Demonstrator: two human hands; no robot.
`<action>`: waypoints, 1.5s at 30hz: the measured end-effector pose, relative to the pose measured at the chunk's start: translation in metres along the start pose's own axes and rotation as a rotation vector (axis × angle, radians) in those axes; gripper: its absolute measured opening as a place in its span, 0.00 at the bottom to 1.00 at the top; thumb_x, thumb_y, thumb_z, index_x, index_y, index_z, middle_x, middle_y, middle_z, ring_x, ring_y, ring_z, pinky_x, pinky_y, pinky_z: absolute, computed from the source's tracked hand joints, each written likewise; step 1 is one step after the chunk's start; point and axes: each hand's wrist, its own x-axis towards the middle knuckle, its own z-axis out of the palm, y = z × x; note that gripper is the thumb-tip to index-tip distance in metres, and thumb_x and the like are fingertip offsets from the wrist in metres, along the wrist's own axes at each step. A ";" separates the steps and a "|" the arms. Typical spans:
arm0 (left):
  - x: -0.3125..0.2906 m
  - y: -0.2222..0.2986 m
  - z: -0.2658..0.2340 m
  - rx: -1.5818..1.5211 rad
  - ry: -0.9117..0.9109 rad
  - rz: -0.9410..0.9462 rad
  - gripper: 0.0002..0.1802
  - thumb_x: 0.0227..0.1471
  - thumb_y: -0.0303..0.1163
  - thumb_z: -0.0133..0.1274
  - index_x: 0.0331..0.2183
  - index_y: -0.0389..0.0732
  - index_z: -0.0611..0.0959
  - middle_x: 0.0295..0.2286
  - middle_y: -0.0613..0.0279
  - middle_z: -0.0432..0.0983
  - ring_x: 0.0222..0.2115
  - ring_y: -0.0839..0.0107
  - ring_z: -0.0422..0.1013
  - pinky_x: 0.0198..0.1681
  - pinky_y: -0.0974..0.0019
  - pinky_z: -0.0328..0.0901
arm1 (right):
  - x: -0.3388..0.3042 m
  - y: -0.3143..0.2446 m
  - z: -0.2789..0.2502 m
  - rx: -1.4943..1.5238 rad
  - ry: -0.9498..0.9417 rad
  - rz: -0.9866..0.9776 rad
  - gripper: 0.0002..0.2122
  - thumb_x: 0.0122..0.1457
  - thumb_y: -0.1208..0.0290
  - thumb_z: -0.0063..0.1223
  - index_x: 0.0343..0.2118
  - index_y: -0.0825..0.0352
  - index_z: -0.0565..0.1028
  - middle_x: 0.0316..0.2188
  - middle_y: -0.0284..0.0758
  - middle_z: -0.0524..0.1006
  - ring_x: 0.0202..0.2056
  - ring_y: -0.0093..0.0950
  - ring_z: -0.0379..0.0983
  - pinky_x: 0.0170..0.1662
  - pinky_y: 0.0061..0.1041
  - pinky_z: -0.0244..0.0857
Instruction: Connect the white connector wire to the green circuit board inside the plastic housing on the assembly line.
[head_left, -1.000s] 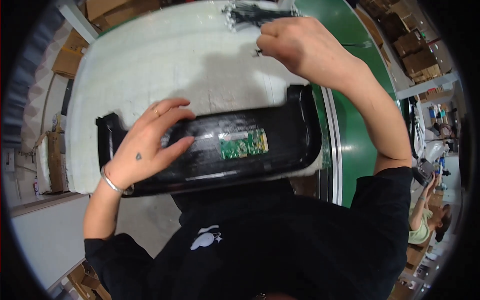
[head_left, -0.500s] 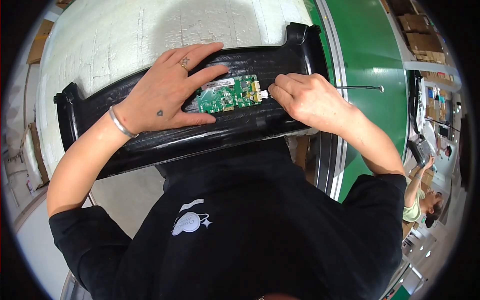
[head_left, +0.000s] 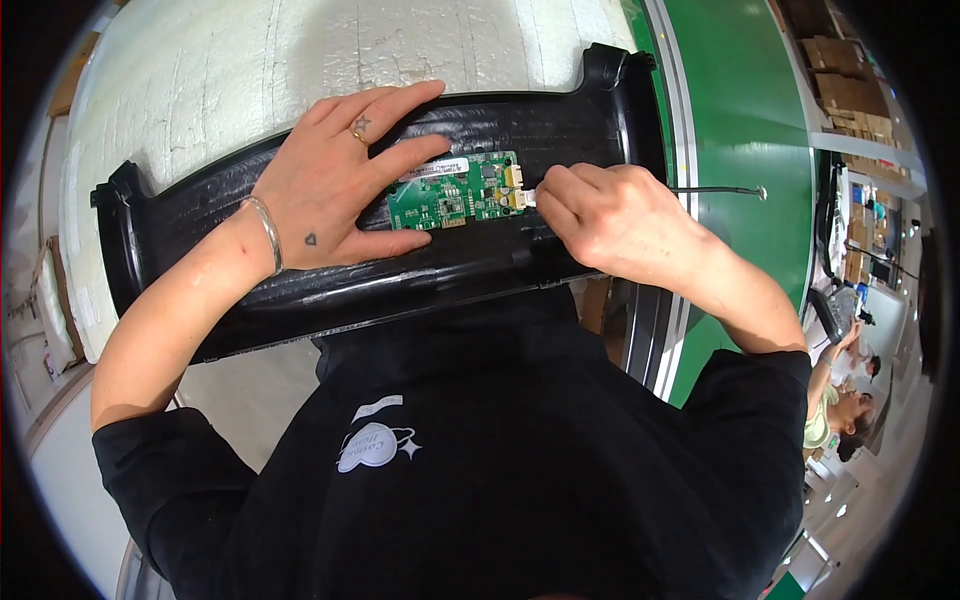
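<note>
A green circuit board (head_left: 465, 192) lies on a long black plastic housing (head_left: 330, 290) in front of me. My left hand (head_left: 335, 180) rests flat on the housing at the board's left end, thumb and fingers spread around that end. At the board's right end, a white cable connector (head_left: 528, 199) meets a cream socket. My right hand (head_left: 610, 215) pinches the connector between thumb and curled fingers, hiding part of it. A thin black cable (head_left: 725, 190) comes out from behind this hand and runs right to a small plug at its tip.
Whitish padded foam (head_left: 230, 90) lies under the housing's far side. To the right is a green work surface (head_left: 750, 110) with a metal edge strip. Farther right, another person (head_left: 838, 410) holds a dark object, near stacked cardboard boxes (head_left: 845, 80).
The connector now sits closer against the socket, and my right hand's fingers have shifted around it. My left hand stays spread at the board's left end.
</note>
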 end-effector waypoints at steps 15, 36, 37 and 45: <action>0.010 -0.006 -0.008 -0.016 0.013 0.043 0.32 0.39 0.47 0.59 0.47 0.45 0.74 0.57 0.53 0.55 0.53 0.53 0.59 0.52 0.56 0.56 | 0.002 0.012 0.000 0.144 0.063 -0.052 0.07 0.38 0.78 0.54 0.23 0.73 0.72 0.22 0.34 0.68 0.21 0.25 0.69 0.19 0.21 0.66; 0.084 0.061 -0.095 0.073 -0.157 0.154 0.34 0.36 0.47 0.63 0.45 0.41 0.74 0.54 0.45 0.58 0.53 0.45 0.56 0.53 0.47 0.54 | -0.063 -0.030 0.007 0.176 0.495 0.206 0.07 0.43 0.70 0.49 0.19 0.65 0.64 0.21 0.32 0.63 0.27 0.27 0.65 0.23 0.23 0.62; 0.085 0.075 -0.112 0.121 -0.080 0.193 0.31 0.37 0.46 0.62 0.43 0.40 0.76 0.50 0.45 0.64 0.51 0.46 0.60 0.51 0.48 0.57 | -0.067 -0.028 0.001 0.124 0.532 0.233 0.07 0.42 0.70 0.49 0.19 0.64 0.63 0.21 0.31 0.62 0.26 0.26 0.64 0.23 0.23 0.60; 0.124 0.111 -0.136 -0.199 0.234 0.786 0.09 0.43 0.31 0.59 0.32 0.44 0.82 0.39 0.59 0.76 0.42 0.58 0.71 0.47 0.53 0.64 | -0.179 -0.039 -0.040 -0.274 0.494 0.966 0.11 0.39 0.73 0.61 0.20 0.64 0.66 0.17 0.32 0.62 0.19 0.29 0.63 0.20 0.27 0.58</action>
